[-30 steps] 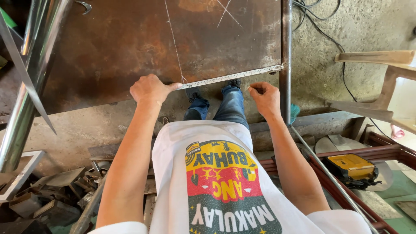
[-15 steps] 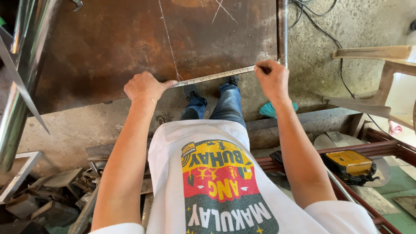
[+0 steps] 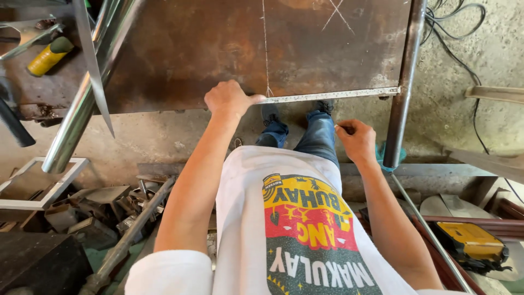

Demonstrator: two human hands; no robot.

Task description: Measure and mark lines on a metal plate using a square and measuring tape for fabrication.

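No packages, labels, signs, screens.
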